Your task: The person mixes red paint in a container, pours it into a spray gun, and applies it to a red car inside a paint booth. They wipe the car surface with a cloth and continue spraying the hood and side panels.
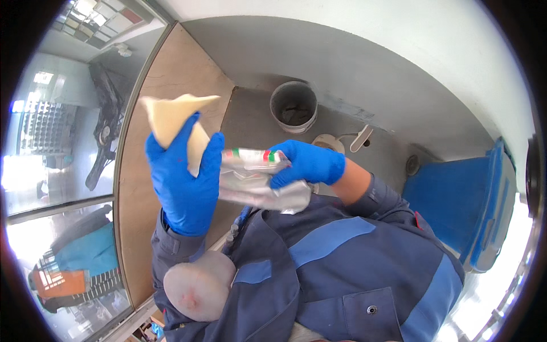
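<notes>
My left hand (185, 185), in a blue glove, is raised and pinches a folded pale-yellow cloth (169, 118) between thumb and fingers. The cloth's corners stick up and out above the fingertips. My right hand (312, 162), gloved in the same blue, is closed on the right side of a clear, crinkled plastic packet (259, 181). Red, white and green marks run along the packet's upper edge. Its left end reaches the side of my left hand; whether they touch I cannot tell. What lies inside the packet is blurred.
Beyond my hands a grey bucket (275, 114) stands on the floor by the grey wall (393, 80). Near it lies a white power strip (360, 138). A blue lidded bin (447, 199) is at the right. A brown board (165, 68) and a glass pane (62, 165) border the left.
</notes>
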Demonstrator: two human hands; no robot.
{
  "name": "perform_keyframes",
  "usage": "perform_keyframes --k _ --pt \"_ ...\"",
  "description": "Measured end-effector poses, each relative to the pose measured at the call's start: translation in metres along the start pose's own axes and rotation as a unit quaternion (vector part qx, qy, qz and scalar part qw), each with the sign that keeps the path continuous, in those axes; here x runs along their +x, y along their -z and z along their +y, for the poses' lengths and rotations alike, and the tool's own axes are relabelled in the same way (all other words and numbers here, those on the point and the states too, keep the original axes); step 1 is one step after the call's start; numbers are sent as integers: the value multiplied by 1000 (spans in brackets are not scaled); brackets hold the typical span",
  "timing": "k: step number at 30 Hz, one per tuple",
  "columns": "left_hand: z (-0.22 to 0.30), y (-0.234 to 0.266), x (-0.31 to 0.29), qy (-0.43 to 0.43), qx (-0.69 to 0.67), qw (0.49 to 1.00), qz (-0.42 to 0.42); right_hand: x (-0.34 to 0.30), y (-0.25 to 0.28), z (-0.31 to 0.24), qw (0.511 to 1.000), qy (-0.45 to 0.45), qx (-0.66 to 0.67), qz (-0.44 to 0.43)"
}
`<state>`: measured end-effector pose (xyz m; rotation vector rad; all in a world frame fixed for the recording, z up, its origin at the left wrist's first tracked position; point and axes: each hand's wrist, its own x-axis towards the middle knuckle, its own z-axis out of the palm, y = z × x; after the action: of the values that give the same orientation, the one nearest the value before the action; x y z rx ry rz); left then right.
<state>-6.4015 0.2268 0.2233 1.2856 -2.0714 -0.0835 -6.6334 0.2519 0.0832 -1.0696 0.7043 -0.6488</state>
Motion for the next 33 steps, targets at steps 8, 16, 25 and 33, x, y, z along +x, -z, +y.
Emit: perform_keyframes --k 8,16,25,33 --pt "-6 16 -25 247 -142 954 -98 122 208 299 849 -218 180 447" --pt "-4 14 -37 332 -140 923 -131 179 290 259 827 -206 130 507" --pt "-5 8 -20 331 -186 918 -117 172 238 273 816 -112 19 567" --pt "-6 -7 17 214 -307 902 -217 84 37 99 911 38 361 199"
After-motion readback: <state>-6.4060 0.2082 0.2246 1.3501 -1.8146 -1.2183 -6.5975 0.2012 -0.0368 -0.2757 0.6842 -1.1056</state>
